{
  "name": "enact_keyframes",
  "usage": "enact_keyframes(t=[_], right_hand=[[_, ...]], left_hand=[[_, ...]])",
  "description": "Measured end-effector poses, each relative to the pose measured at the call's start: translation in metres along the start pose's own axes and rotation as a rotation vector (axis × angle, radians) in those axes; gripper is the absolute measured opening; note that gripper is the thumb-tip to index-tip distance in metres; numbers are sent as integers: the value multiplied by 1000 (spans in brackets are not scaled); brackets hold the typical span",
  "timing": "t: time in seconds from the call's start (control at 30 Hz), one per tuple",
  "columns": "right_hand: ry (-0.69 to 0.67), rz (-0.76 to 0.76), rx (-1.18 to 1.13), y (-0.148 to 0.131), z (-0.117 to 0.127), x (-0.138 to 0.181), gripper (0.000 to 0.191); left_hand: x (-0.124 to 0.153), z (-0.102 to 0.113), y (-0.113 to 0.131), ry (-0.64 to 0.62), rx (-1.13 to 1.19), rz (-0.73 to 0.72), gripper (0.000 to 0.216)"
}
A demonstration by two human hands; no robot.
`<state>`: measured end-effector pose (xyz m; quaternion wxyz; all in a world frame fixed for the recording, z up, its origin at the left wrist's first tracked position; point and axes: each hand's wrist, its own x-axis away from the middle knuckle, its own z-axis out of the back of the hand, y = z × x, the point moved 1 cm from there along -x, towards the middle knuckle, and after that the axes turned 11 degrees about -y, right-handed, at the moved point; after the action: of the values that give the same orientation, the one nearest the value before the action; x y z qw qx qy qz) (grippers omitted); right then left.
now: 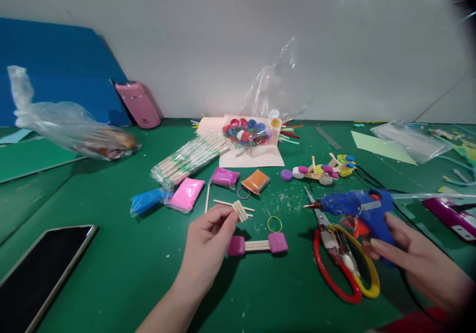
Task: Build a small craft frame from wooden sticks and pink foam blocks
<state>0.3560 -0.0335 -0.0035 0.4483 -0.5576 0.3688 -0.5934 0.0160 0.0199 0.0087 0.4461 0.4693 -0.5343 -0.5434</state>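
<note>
Between the thumb and fingers of my left hand point(208, 241) is a small bundle of short wooden sticks point(240, 211). My right hand point(412, 253) grips a blue hot glue gun point(353, 204) by its handle, its nozzle pointing left. Just beyond my left hand lies a dumbbell-shaped piece, wooden sticks point(257, 245) joining two purple clay blocks point(278, 242). Beneath the glue gun rest scissors point(336, 258) with red and yellow handles. Loose sticks point(232, 205) and a yellow rubber band point(274, 224) lie behind the purple piece.
Clay packets in blue point(148, 201), pink point(186, 194), purple point(225, 177) and orange point(255, 181) lie mid-table. Behind them are bagged chopsticks point(191, 157) and bottle caps point(247, 132). A phone point(44, 278) lies left; a stick-and-cap model point(323, 169) and a power strip point(451, 218) stand right.
</note>
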Motion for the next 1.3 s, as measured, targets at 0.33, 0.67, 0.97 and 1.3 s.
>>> enact_keyframes(t=[0.33, 0.67, 0.97, 1.3], right_hand=[[-240, 16, 296, -17, -62, 16, 28], [-356, 6, 492, -27, -84, 11, 42], [-401, 78, 699, -34, -86, 7, 49], [-425, 67, 766, -40, -93, 4, 37]], left_hand=[[0, -1, -1, 9, -30, 22, 10], [1, -1, -1, 10, -31, 31, 10], [3, -3, 2, -20, -19, 92, 14], [1, -4, 1, -23, -4, 107, 13]])
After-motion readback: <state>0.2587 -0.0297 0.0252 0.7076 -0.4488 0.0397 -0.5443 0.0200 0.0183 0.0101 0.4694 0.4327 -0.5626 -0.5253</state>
